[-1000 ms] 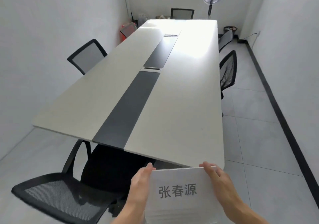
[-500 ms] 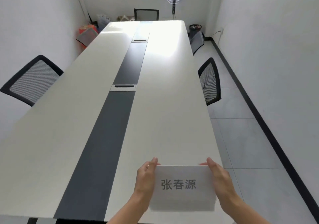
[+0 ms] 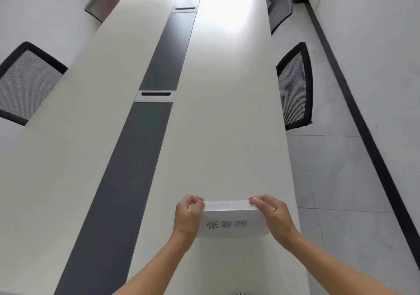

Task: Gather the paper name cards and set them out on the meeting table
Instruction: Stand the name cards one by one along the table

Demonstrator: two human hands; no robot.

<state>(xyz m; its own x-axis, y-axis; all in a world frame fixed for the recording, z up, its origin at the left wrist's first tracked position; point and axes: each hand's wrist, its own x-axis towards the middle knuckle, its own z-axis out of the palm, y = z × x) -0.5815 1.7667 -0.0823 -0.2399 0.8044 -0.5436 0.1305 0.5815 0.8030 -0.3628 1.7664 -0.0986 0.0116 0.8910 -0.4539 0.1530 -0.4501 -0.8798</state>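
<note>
A stack of white paper name cards [image 3: 231, 223], printed with dark characters on the top face, sits low over the near right part of the long white meeting table [image 3: 227, 124]. My left hand [image 3: 187, 216] pinches the stack's upper left corner, and my right hand [image 3: 270, 214] pinches its upper right corner. The top edge of the cards is lifted between my fingertips. Whether the stack's bottom rests on the table I cannot tell.
A dark grey strip [image 3: 145, 135] with two cable hatches [image 3: 155, 95] runs down the table's middle. Black mesh chairs stand at the left [image 3: 25, 83] and right [image 3: 295, 85]; further chairs are at the far end. Tiled floor and a white wall lie to the right.
I have moved up to the table and the view has tilted down. The cards went from held in front of the table's edge to low over its near right surface, fingers now at the top corners.
</note>
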